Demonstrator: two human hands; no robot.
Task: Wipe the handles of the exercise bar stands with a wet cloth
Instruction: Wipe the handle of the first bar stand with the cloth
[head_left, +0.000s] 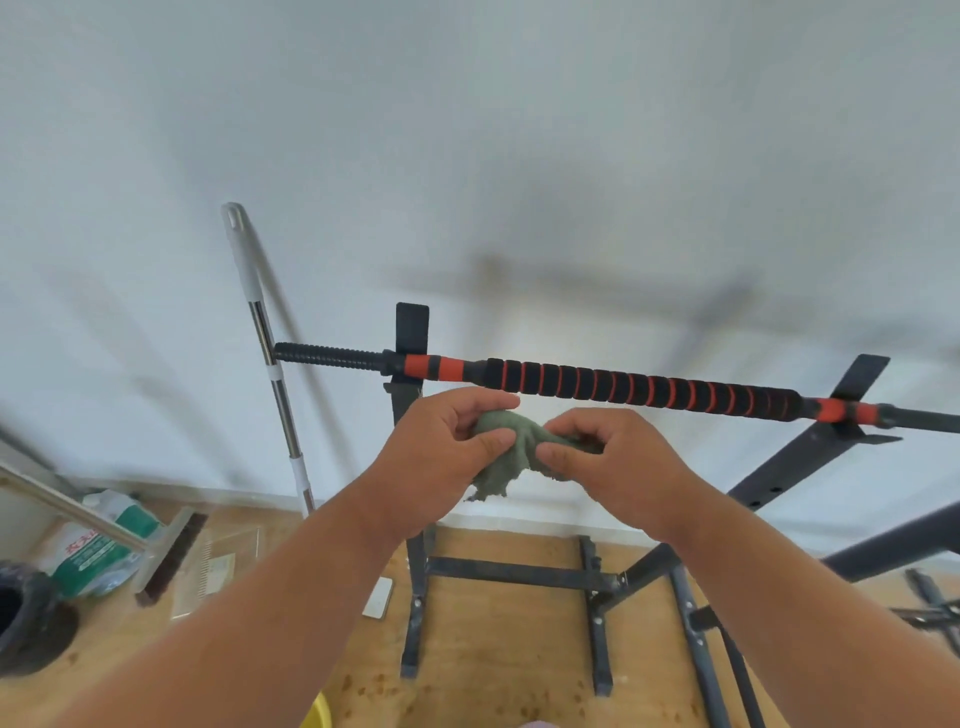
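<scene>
A black exercise bar (639, 388) with orange rings lies across two dark metal stands, the left stand (412, 332) upright and the right stand (810, 452) leaning. Just below and in front of the bar, both hands pinch a crumpled green cloth (506, 454). My left hand (441, 452) grips its left part with thumb and fingers. My right hand (613, 457) grips its right part. A loose corner of the cloth hangs down between the hands. The cloth does not touch the bar.
A metal mop pole (265, 353) leans on the white wall to the left. On the wooden floor at left lie a green-and-white bag (98, 545), a brush (166, 556) and a dark round bin (21, 618). A yellow object (319, 714) shows at the bottom edge.
</scene>
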